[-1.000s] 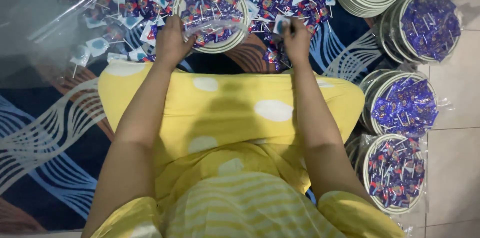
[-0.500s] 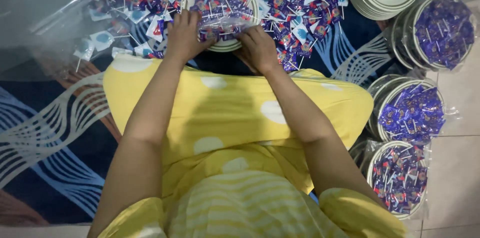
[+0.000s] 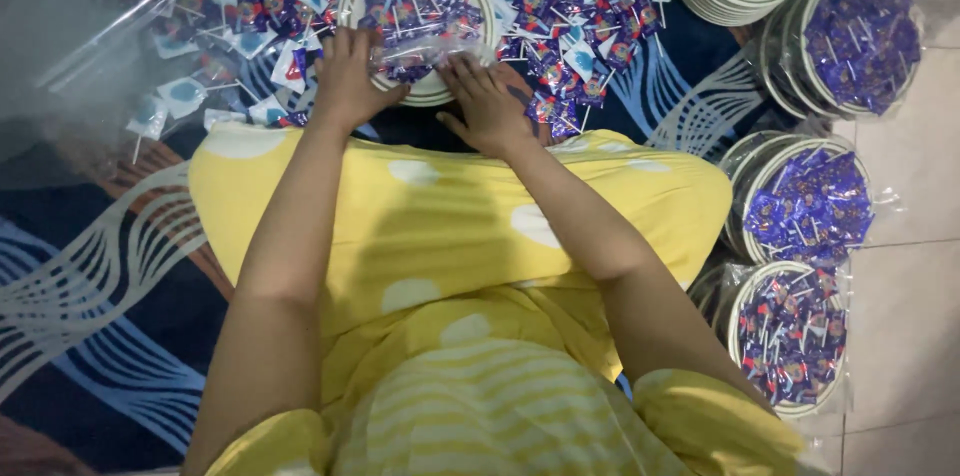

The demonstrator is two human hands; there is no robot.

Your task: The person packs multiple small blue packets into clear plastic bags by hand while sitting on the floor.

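Right hand [image 3: 487, 106] moved closer, left hand [image 3: 345, 81] fingers gripping clear wrap [image 3: 425, 48], lollipop-filled plate [image 3: 420, 94].

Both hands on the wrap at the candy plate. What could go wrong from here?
1. The plate is heaped with wrapped lollipops; as the left hand and right hand pull the clear plastic wrap at its near rim, sticks may poke through or sweets spill.
2. Loose lollipops lie right against the plate and could get caught under the wrap.

Purple-wrapped lollipops [image 3: 420, 6], yellow polka-dot dress [image 3: 450, 226]
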